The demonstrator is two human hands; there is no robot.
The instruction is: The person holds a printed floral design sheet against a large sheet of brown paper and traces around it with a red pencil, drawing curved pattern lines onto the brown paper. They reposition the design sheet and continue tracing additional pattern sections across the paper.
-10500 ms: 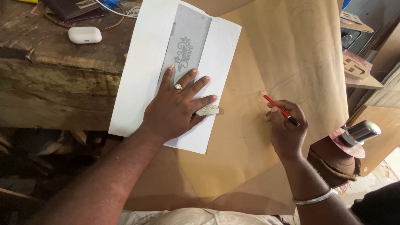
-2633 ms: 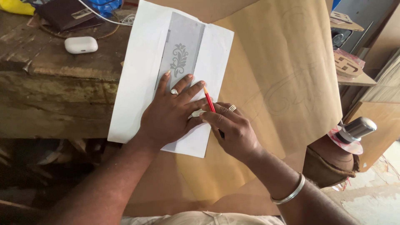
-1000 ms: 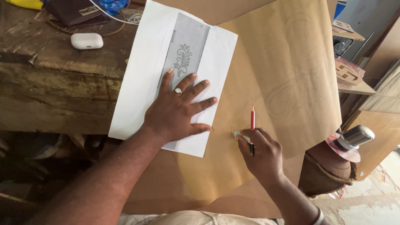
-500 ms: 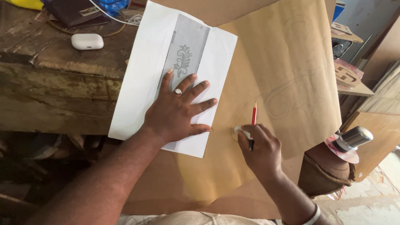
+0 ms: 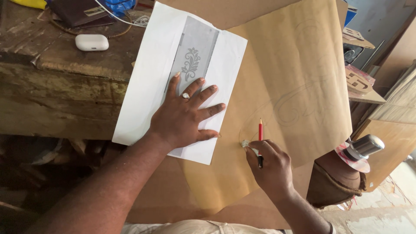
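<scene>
My left hand (image 5: 184,119) lies flat, fingers spread, on a white sheet of paper (image 5: 147,82) printed with a grey strip and a leaf ornament (image 5: 190,64). The sheet rests on a large brown board (image 5: 299,60) that carries faint pencil curves (image 5: 303,102). My right hand (image 5: 268,167) is to the right of the sheet, over the board. It grips a red pencil (image 5: 260,132) pointing up and presses a small whitish eraser (image 5: 247,144) against the board with its fingertips.
An old wooden workbench (image 5: 56,86) stands at the left with a small white case (image 5: 92,42), a dark wallet (image 5: 78,11) and cables. At the right are a brown pot (image 5: 333,182), a metal-capped tool (image 5: 362,149) and wooden cut-outs (image 5: 357,80).
Earlier my right hand held the pencil at the sheet's lower edge next to my left hand. It has moved right onto the board and now holds the eraser there; my left hand stays put.
</scene>
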